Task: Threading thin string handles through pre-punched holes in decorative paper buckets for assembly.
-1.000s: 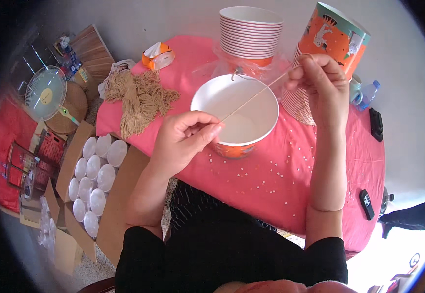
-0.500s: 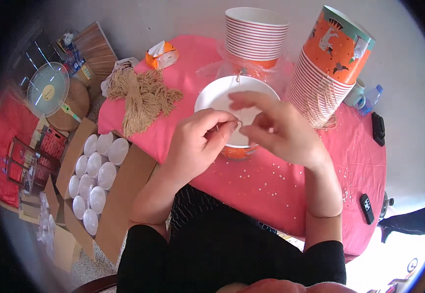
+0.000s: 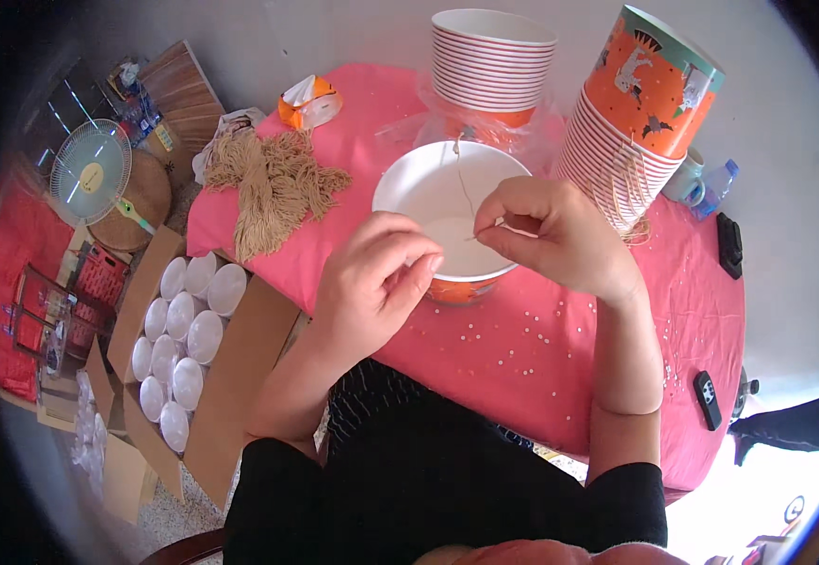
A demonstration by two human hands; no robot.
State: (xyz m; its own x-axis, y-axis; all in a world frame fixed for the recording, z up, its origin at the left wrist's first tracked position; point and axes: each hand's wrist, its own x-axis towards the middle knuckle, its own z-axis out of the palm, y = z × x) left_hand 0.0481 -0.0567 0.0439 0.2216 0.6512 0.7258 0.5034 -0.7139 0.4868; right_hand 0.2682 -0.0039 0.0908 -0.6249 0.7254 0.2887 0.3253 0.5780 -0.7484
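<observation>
A white paper bucket point(image 3: 398, 196) with an orange outside stands upright before me. A thin tan string point(image 3: 464, 179) hangs from its far rim and crosses the inside. My right hand point(image 3: 555, 235), over the bucket's right side, pinches this string near its lower end. My left hand point(image 3: 376, 278) is at the near left of the rim, thumb and forefinger together. Whether anything small is between those fingertips, I cannot make out. To the left on the pink cloth lies a bundle of tan strings point(image 3: 277, 193).
Behind stands a stack of paper buckets point(image 3: 494, 71) in clear plastic. At right is a taller stack point(image 3: 649, 85) with strings down its side. Small white dots point(image 3: 513, 353) are scattered on the pink cloth point(image 3: 541, 405). A carton of white cups point(image 3: 183, 320) stands at left.
My hands have moved apart. My right hand has closed its fingers on the string and draws it toward the right; my left hand has shifted slightly left and down.
</observation>
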